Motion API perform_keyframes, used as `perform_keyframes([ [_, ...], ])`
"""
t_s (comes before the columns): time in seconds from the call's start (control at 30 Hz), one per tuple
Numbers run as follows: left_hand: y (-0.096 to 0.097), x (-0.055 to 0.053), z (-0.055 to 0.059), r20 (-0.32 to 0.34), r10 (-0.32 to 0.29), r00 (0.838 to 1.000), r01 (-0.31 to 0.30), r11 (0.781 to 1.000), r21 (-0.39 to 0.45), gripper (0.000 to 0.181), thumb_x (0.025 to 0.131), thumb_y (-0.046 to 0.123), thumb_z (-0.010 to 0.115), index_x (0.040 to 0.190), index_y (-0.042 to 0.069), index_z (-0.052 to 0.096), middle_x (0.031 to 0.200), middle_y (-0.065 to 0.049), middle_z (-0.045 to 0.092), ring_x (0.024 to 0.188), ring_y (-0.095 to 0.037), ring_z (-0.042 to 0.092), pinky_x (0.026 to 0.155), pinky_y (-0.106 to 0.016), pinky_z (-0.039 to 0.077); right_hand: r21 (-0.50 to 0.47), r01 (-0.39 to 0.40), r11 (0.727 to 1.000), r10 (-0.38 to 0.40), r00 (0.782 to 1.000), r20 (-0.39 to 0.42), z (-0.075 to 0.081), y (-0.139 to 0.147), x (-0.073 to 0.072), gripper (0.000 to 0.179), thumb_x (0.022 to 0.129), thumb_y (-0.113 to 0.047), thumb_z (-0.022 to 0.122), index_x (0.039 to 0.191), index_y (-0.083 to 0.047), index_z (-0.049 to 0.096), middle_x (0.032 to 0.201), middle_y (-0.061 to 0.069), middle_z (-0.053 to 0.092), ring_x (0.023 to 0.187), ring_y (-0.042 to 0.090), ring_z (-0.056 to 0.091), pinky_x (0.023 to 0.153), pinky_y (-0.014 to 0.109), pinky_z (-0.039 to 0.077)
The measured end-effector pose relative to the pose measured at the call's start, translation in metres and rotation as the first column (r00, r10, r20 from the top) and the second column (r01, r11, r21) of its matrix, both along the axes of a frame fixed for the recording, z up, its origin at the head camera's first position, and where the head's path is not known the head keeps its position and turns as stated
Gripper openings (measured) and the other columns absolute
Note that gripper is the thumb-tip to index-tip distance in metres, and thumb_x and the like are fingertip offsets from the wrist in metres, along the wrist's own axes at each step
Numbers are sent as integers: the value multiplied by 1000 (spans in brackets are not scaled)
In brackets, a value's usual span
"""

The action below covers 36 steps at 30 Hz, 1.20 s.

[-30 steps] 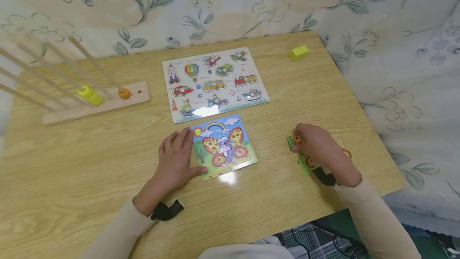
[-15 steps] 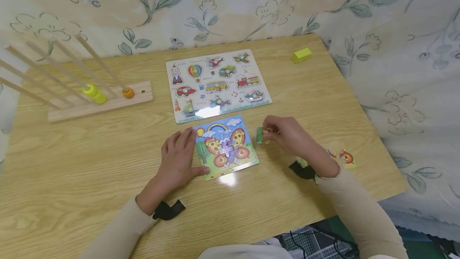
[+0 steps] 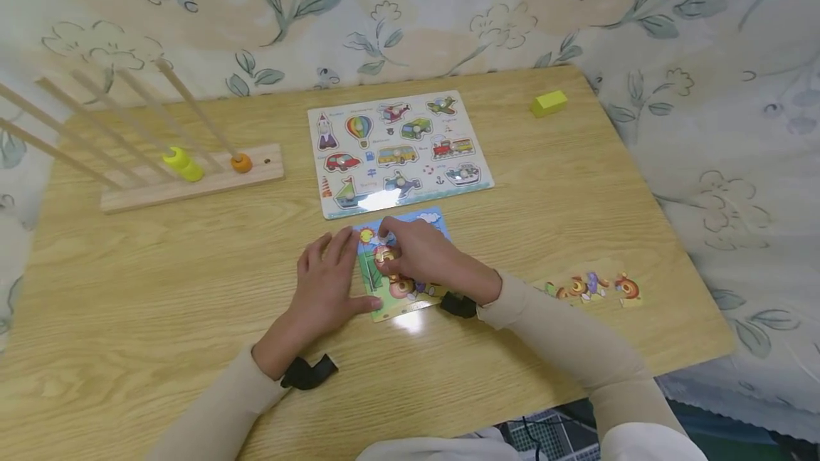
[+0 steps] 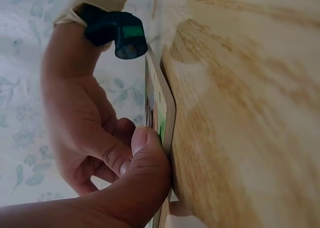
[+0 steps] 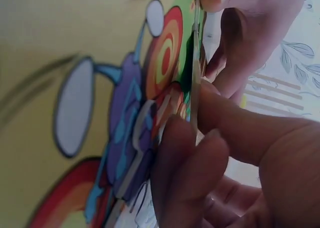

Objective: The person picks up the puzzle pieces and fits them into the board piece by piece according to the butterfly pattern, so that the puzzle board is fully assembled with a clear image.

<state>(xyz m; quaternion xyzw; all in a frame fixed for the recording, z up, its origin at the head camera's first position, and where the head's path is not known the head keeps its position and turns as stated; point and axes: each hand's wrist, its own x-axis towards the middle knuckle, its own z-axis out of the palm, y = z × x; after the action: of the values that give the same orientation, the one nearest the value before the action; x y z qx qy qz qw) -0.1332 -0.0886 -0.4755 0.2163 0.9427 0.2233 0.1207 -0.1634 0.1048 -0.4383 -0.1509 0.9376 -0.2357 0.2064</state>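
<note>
A square butterfly jigsaw puzzle lies on the table in front of the person. The left hand rests along its left side, fingers extended and thumb on the lower left corner. In the left wrist view that thumb presses against the board's edge. The right hand reaches over the puzzle and pinches a puzzle piece with green along one side, close over the left part of the picture. Seen from the right wrist, the piece stands edge-on between thumb and fingers. The hand hides much of the butterfly.
Several loose puzzle pieces lie to the right, beside the right forearm. Behind the puzzle is a vehicle peg puzzle board. A wooden peg rack with yellow beads and an orange bead stands left. A yellow block sits far right.
The right hand has carried the puzzle piece leftward from the loose pieces to over the puzzle's left part. The left hand keeps its place at the puzzle's edge; the head view has shifted slightly.
</note>
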Motion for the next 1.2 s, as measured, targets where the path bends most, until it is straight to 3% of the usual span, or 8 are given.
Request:
perform_keyframes([
  [0.27, 1, 1, 2, 7, -10, 1000, 10, 1000, -4, 112, 71, 56, 78, 153, 6, 21, 159, -11, 19, 141, -42, 12, 110, -63, 10, 32, 18, 999, -17, 999, -27, -5, 3, -3, 42, 82, -39, 75, 110, -13, 57, 69, -5, 62, 62, 11, 56, 54, 24, 44],
  [0.63, 1, 0, 2, 2, -13, 1000, 13, 1000, -7, 112, 71, 56, 78, 153, 5, 21, 158, -12, 19, 141, -43, 13, 109, -65, 11, 133, 17, 991, -12, 999, -39, -8, 3, -13, 45, 74, -49, 78, 94, -16, 55, 67, -3, 53, 58, 13, 47, 49, 25, 36],
  [0.83, 3, 0, 1, 10, -18, 1000, 18, 1000, -7, 112, 71, 56, 77, 153, 6, 20, 159, -12, 18, 141, -43, 12, 110, -64, 11, 84, 27, 996, -28, 1000, 1, -9, 6, -15, 37, 75, -41, 81, 78, -15, 55, 67, -3, 52, 59, 12, 47, 50, 24, 35],
  [0.97, 4, 0, 0, 23, -16, 1000, 16, 1000, 3, 111, 71, 56, 77, 153, 6, 21, 159, -12, 18, 141, -43, 12, 110, -64, 10, 26, 7, 1000, -7, 999, -35, -11, 7, -7, 28, 80, -36, 78, 73, -18, 58, 65, -7, 56, 58, 9, 50, 50, 22, 37],
  [1.07, 2, 0, 0, 29, -8, 1000, 7, 1000, 4, 110, 71, 56, 78, 152, 6, 23, 159, -12, 19, 141, -43, 12, 110, -65, 10, -25, -22, 999, 19, 996, -91, -7, 13, 7, 22, 85, -36, 71, 75, -20, 60, 63, -10, 56, 59, 6, 49, 53, 22, 38],
  [1.2, 2, -1, 1, 23, -4, 1000, 4, 1000, 7, 111, 70, 55, 79, 152, 6, 23, 158, -13, 19, 141, -44, 12, 110, -65, 10, -45, -28, 999, 20, 986, -163, 13, 46, 31, 17, 89, -33, 67, 88, -15, 67, 68, -7, 58, 63, 8, 50, 59, 24, 42],
])
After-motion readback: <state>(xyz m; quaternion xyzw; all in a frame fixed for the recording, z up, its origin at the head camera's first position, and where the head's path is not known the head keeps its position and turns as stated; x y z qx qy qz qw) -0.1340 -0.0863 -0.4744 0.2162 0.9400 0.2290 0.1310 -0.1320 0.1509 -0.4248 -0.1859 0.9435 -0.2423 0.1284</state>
